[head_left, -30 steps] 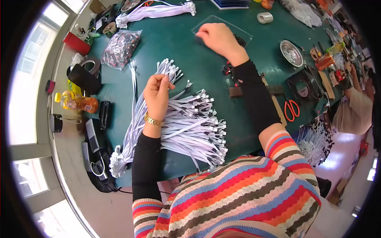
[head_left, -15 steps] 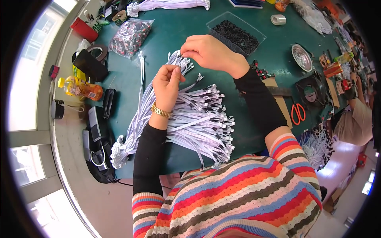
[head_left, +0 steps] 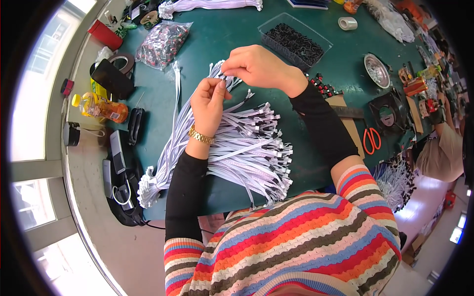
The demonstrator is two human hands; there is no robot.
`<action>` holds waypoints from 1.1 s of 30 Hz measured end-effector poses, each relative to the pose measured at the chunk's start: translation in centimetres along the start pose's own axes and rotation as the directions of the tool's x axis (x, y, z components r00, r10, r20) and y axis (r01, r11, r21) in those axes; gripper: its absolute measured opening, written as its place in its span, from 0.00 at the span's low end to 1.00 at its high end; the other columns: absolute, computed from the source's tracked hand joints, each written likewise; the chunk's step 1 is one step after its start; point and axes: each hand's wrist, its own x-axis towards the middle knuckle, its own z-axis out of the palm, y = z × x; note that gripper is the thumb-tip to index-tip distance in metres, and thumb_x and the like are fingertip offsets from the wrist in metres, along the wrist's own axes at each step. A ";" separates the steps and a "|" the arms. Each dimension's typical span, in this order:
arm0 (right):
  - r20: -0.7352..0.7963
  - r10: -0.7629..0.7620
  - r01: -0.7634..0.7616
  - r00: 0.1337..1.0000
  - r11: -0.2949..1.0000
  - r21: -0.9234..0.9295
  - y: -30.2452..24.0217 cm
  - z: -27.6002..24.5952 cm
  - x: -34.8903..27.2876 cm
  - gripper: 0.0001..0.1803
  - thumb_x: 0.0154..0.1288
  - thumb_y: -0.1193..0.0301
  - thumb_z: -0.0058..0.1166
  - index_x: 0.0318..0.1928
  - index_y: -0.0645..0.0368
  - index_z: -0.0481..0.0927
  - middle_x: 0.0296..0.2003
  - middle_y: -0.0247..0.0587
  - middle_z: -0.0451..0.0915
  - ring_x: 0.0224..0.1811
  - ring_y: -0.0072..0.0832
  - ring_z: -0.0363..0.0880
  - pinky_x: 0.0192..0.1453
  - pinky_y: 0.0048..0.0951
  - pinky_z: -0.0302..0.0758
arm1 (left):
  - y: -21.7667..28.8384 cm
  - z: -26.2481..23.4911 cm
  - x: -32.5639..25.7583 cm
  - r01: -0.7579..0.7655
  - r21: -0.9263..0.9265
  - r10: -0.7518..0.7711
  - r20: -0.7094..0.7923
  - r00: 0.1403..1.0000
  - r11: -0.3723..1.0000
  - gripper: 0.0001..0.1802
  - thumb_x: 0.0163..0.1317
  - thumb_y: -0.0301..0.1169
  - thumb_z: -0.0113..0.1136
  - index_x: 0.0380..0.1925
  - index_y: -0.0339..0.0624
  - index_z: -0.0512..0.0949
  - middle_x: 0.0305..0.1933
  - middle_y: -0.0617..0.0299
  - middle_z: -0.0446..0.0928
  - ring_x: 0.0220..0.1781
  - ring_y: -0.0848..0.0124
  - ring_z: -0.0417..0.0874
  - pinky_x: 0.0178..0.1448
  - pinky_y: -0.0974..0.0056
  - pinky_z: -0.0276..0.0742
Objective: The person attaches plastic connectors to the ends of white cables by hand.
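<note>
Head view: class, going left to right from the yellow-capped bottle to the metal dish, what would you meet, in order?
Yellow-capped bottle → clear bag → left hand → right hand → clear tray → pale roll → metal dish.

Looks like a cable-assembly workshop (head_left: 222, 37), judging by the green table (head_left: 212, 47) with sheaves of white flat cables (head_left: 242, 160) fanned toward its near edge, a plastic tray (head_left: 307, 31) of small black parts (head_left: 295, 42) and a bag of components (head_left: 163, 45) toward the far edge, scissors (head_left: 366, 141) by the right edge, and another worker (head_left: 437, 157) beyond.
</note>
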 end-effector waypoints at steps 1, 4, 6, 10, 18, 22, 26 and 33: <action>-0.001 -0.012 0.012 1.000 1.000 0.004 -0.1 0.1 0.0 0.05 0.56 0.73 0.55 0.33 0.59 0.82 0.28 0.41 0.79 0.30 0.37 0.78 0.34 0.32 0.74 | -0.1 -0.1 0.0 -0.002 -0.008 0.002 0.010 1.000 1.000 0.07 0.66 0.30 0.53 0.32 0.38 0.73 0.22 0.66 0.76 0.21 0.85 0.69 0.25 0.78 0.63; -0.034 -0.032 0.034 0.999 0.999 0.041 -0.1 0.4 0.0 0.05 0.56 0.75 0.58 0.33 0.61 0.82 0.27 0.40 0.78 0.28 0.34 0.78 0.30 0.28 0.73 | -0.1 0.0 -0.1 0.006 -0.073 -0.005 0.019 1.000 0.997 0.07 0.66 0.30 0.52 0.31 0.39 0.72 0.22 0.66 0.76 0.18 0.86 0.65 0.22 0.78 0.59; -0.063 -0.041 0.046 0.997 0.996 0.073 -0.3 0.4 0.1 0.04 0.55 0.75 0.58 0.33 0.60 0.82 0.26 0.40 0.78 0.27 0.32 0.78 0.29 0.28 0.72 | -0.1 0.0 -0.1 -0.006 -0.077 0.007 0.010 1.000 0.997 0.07 0.67 0.30 0.52 0.31 0.39 0.72 0.22 0.66 0.76 0.18 0.86 0.65 0.21 0.78 0.59; -0.095 -0.004 0.013 0.995 0.995 0.095 -0.6 -0.9 0.1 0.04 0.54 0.74 0.57 0.31 0.60 0.82 0.24 0.40 0.77 0.25 0.33 0.76 0.27 0.29 0.71 | -0.2 -0.1 -0.2 -0.027 -0.105 0.026 -0.006 1.000 0.994 0.07 0.67 0.30 0.52 0.31 0.39 0.71 0.21 0.66 0.76 0.17 0.86 0.64 0.21 0.78 0.58; 0.065 -0.010 0.012 0.998 0.999 -0.032 -0.3 -2.4 -0.2 0.04 0.53 0.74 0.52 0.26 0.62 0.77 0.23 0.43 0.76 0.27 0.39 0.76 0.30 0.34 0.71 | -0.1 0.0 -0.1 -0.029 0.006 0.029 -0.017 0.999 1.000 0.07 0.65 0.30 0.54 0.30 0.37 0.73 0.22 0.66 0.76 0.22 0.84 0.72 0.26 0.78 0.65; 0.179 -0.086 0.082 0.980 0.996 0.031 0.0 -2.4 -0.2 0.03 0.56 0.75 0.53 0.30 0.62 0.76 0.25 0.42 0.75 0.29 0.39 0.75 0.32 0.34 0.71 | 0.0 -0.1 -0.3 0.003 -0.010 -0.002 0.061 0.998 1.000 0.07 0.63 0.28 0.56 0.30 0.36 0.74 0.23 0.66 0.76 0.24 0.82 0.76 0.29 0.77 0.69; 0.234 -0.113 0.112 0.966 0.994 0.020 0.1 -2.5 -0.2 0.04 0.57 0.75 0.54 0.32 0.63 0.76 0.26 0.41 0.74 0.29 0.39 0.74 0.32 0.33 0.70 | 0.0 0.1 -0.5 -0.038 0.012 0.036 0.096 0.995 0.999 0.06 0.64 0.29 0.55 0.31 0.38 0.73 0.23 0.67 0.76 0.23 0.85 0.70 0.25 0.79 0.61; 0.199 -0.090 0.082 0.976 0.995 0.051 0.2 -2.4 -0.3 0.04 0.56 0.72 0.53 0.27 0.59 0.75 0.23 0.39 0.73 0.29 0.38 0.74 0.31 0.35 0.69 | 0.2 0.1 -0.4 -0.053 0.007 0.052 0.098 0.994 0.999 0.06 0.64 0.27 0.55 0.30 0.36 0.73 0.23 0.67 0.76 0.24 0.83 0.73 0.28 0.77 0.66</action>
